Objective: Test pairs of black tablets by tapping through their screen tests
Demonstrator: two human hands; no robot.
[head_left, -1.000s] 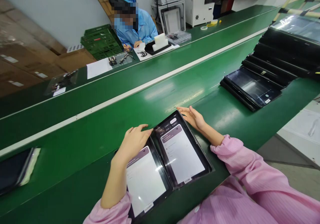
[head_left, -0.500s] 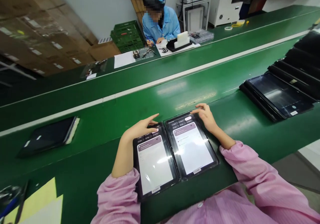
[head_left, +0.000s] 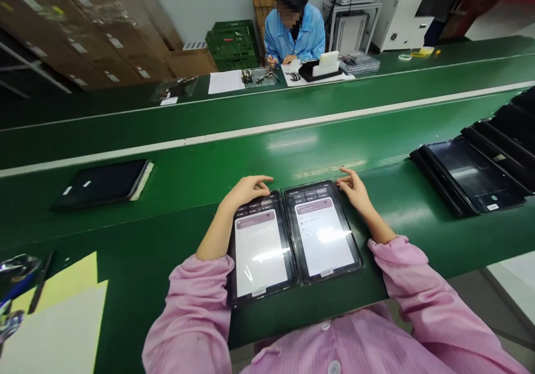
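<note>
Two tablets with lit screens lie side by side on the green bench, their long edges nearly touching. At the top left corner of the left tablet [head_left: 261,251] rests my left hand [head_left: 247,190], fingers apart and reaching past its top edge. My right hand [head_left: 351,187] is at the top right corner of the right tablet [head_left: 326,237], its index finger stretched out and the others loosely bent. Neither hand grips anything. Both screens show a pale page under a mauve banner and a row of dark buttons.
Dark tablets [head_left: 463,173] are stacked on the right. More devices [head_left: 104,181] lie at the left, above yellow paper [head_left: 71,279] and tools. A white strip [head_left: 234,133] crosses the bench; beyond it a person in blue [head_left: 295,34] sits.
My left hand has moved off the left tablet's buttons to its top edge. My right hand has shifted to the right tablet's corner. The camera view has turned slightly.
</note>
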